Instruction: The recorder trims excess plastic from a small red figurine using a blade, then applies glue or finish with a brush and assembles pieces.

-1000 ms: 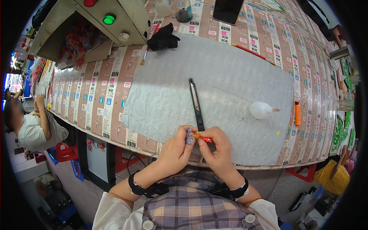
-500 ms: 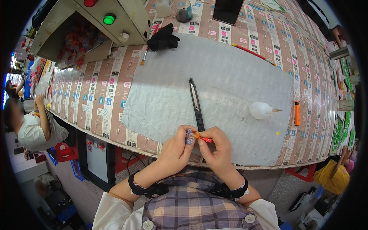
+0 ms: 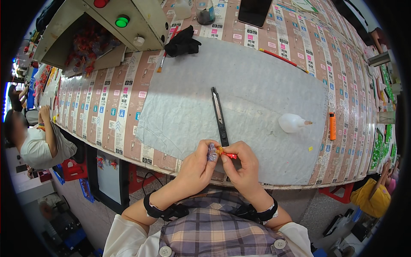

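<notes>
We see no clear change over the last second: our left hand (image 3: 196, 168) and right hand (image 3: 245, 168) still pinch the piece (image 3: 212, 152) between closed fingertips, over the near part of the mat (image 3: 257, 105), just beside the knife (image 3: 218, 115), so the work seems held steady.

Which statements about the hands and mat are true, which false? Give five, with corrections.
1. The left hand and right hand pinch a small colourful piece. True.
2. A box cutter and white bottle are on the grey mat. True.
3. The box cutter is right of the white bottle. False: left.
4. The right hand holds the box cutter. False: the colourful piece.
5. A black cloth lies near the mat's far left corner. True.
</notes>
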`<action>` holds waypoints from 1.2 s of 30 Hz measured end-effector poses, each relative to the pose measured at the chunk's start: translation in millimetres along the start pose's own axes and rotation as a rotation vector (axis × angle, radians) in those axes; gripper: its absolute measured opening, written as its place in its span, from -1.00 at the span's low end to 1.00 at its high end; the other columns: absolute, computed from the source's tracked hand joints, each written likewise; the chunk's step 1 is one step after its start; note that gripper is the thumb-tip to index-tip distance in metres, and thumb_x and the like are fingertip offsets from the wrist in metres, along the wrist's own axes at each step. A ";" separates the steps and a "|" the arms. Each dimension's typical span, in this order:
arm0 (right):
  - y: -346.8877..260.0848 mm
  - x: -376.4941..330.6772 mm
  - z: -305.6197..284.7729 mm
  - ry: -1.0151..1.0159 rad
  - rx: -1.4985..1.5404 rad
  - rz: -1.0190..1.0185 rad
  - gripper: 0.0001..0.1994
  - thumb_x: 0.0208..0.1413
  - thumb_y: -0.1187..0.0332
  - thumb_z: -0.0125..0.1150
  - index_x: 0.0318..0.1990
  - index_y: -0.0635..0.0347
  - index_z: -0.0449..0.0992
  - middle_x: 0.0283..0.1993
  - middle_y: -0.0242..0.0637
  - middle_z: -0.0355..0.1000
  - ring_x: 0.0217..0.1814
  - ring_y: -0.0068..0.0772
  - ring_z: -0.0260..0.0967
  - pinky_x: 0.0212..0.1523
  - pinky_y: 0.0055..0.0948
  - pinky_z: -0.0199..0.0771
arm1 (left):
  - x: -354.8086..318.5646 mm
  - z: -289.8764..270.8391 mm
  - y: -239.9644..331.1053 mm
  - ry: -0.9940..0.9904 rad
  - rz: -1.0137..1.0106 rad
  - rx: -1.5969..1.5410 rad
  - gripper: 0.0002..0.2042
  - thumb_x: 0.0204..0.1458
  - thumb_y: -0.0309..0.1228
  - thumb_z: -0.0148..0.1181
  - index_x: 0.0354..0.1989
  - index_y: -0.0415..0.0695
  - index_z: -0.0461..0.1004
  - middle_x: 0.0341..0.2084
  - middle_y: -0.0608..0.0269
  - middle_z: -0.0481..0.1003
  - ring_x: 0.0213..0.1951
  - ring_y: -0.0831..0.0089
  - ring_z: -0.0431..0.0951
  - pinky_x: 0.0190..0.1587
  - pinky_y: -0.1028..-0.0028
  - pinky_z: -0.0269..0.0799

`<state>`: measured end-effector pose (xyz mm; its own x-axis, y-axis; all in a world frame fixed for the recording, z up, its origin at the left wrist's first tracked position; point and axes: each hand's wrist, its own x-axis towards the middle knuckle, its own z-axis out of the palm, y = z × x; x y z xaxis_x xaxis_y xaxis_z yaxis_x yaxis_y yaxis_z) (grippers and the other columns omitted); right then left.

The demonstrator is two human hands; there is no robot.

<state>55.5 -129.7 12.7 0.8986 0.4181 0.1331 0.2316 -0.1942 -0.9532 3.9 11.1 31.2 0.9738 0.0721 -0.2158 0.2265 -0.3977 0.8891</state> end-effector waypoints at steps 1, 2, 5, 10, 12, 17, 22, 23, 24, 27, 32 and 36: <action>0.1 0.0 0.0 0.000 0.000 0.000 -0.88 -0.10 0.53 0.17 -0.34 0.23 0.44 -0.45 -0.23 0.33 -0.40 -0.21 0.30 -0.39 -0.39 0.26 | 0.1 -0.2 0.2 -0.003 -0.004 0.001 -0.79 0.16 -0.40 -0.13 -0.08 -0.21 0.19 -0.40 -0.04 0.42 -0.38 -0.03 0.48 -0.37 0.22 0.35; 0.0 0.0 0.0 -0.001 0.000 0.000 -0.88 -0.10 0.53 0.17 -0.34 0.23 0.44 -0.45 -0.23 0.33 -0.40 -0.21 0.30 -0.39 -0.39 0.26 | 0.2 -0.3 0.4 -0.006 -0.009 0.001 -0.79 0.16 -0.40 -0.13 -0.09 -0.21 0.19 -0.40 -0.04 0.42 -0.38 -0.03 0.48 -0.37 0.22 0.35; -0.7 0.3 -0.1 -0.003 0.000 0.002 -0.88 -0.10 0.53 0.17 -0.34 0.22 0.44 -0.45 -0.23 0.33 -0.40 -0.22 0.30 -0.39 -0.39 0.26 | 0.3 0.3 -0.2 0.004 0.006 0.001 -0.79 0.16 -0.39 -0.13 -0.08 -0.20 0.19 -0.41 -0.04 0.42 -0.38 -0.03 0.48 -0.37 0.21 0.35; -1.9 1.0 -0.1 0.003 0.005 0.003 -0.88 -0.10 0.53 0.17 -0.34 0.22 0.45 -0.45 -0.23 0.33 -0.41 -0.22 0.30 -0.39 -0.39 0.25 | 0.4 0.0 -0.3 0.002 0.007 0.005 -0.79 0.16 -0.38 -0.13 -0.08 -0.20 0.18 -0.42 -0.04 0.42 -0.39 -0.03 0.48 -0.38 0.21 0.34; -1.6 1.0 -0.2 -0.001 0.000 0.002 -0.88 -0.10 0.53 0.17 -0.34 0.22 0.45 -0.45 -0.24 0.33 -0.41 -0.22 0.30 -0.39 -0.39 0.24 | 0.4 -0.1 -0.6 0.001 0.006 0.001 -0.78 0.17 -0.38 -0.14 -0.08 -0.20 0.18 -0.43 -0.04 0.42 -0.40 -0.03 0.48 -0.38 0.21 0.34; -1.6 0.9 -0.1 -0.001 -0.001 0.004 -0.88 -0.10 0.52 0.18 -0.34 0.22 0.45 -0.46 -0.24 0.33 -0.41 -0.22 0.30 -0.39 -0.39 0.24 | 0.4 0.1 -0.6 0.002 0.008 -0.008 -0.78 0.17 -0.37 -0.14 -0.08 -0.20 0.18 -0.43 -0.04 0.43 -0.39 -0.03 0.48 -0.38 0.21 0.34; -1.4 0.9 0.0 0.003 -0.001 0.002 -0.88 -0.10 0.52 0.18 -0.34 0.22 0.45 -0.46 -0.24 0.33 -0.41 -0.22 0.30 -0.38 -0.39 0.25 | 0.5 -0.2 0.3 0.001 0.008 0.000 -0.78 0.17 -0.36 -0.14 -0.08 -0.20 0.18 -0.43 -0.04 0.43 -0.39 -0.03 0.48 -0.37 0.21 0.35; -1.4 0.8 -0.1 0.002 0.000 0.005 -0.88 -0.10 0.52 0.18 -0.34 0.22 0.45 -0.45 -0.24 0.33 -0.40 -0.22 0.30 -0.38 -0.39 0.25 | 0.5 -0.3 0.3 0.001 0.009 0.003 -0.78 0.17 -0.36 -0.14 -0.08 -0.20 0.18 -0.42 -0.04 0.43 -0.39 -0.03 0.48 -0.37 0.21 0.35; -1.5 0.7 -0.1 0.000 0.001 0.008 -0.88 -0.10 0.52 0.18 -0.34 0.22 0.45 -0.45 -0.23 0.34 -0.40 -0.22 0.30 -0.38 -0.39 0.25 | 0.4 -0.3 0.0 0.000 0.009 0.006 -0.78 0.17 -0.36 -0.14 -0.08 -0.20 0.18 -0.42 -0.04 0.43 -0.39 -0.04 0.48 -0.37 0.21 0.35; -0.8 0.4 0.2 0.002 0.001 0.009 -0.88 -0.11 0.52 0.17 -0.35 0.22 0.45 -0.46 -0.23 0.33 -0.40 -0.22 0.30 -0.38 -0.39 0.25 | 0.3 -0.2 -1.0 -0.001 0.010 0.009 -0.78 0.17 -0.36 -0.14 -0.08 -0.20 0.18 -0.41 -0.05 0.42 -0.38 -0.04 0.48 -0.37 0.21 0.35; -1.4 0.3 0.1 0.003 0.001 0.006 -0.88 -0.11 0.52 0.17 -0.35 0.23 0.45 -0.46 -0.24 0.33 -0.41 -0.22 0.30 -0.38 -0.38 0.25 | 0.0 0.2 -1.3 0.002 0.021 0.006 -0.78 0.17 -0.36 -0.14 -0.08 -0.20 0.19 -0.41 -0.05 0.42 -0.38 -0.04 0.48 -0.36 0.21 0.35; -1.0 1.4 -0.4 -0.001 0.007 0.009 -0.88 -0.10 0.53 0.17 -0.35 0.23 0.45 -0.46 -0.24 0.33 -0.41 -0.22 0.30 -0.39 -0.39 0.25 | 0.7 -0.6 0.5 -0.011 -0.009 0.002 -0.78 0.17 -0.37 -0.14 -0.08 -0.20 0.19 -0.40 -0.05 0.43 -0.37 -0.04 0.48 -0.35 0.21 0.35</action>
<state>56.6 -129.3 14.0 0.9003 0.4170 0.1248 0.2213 -0.1915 -0.9562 4.7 11.5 31.7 0.9715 0.0657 -0.2278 0.2348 -0.3990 0.8864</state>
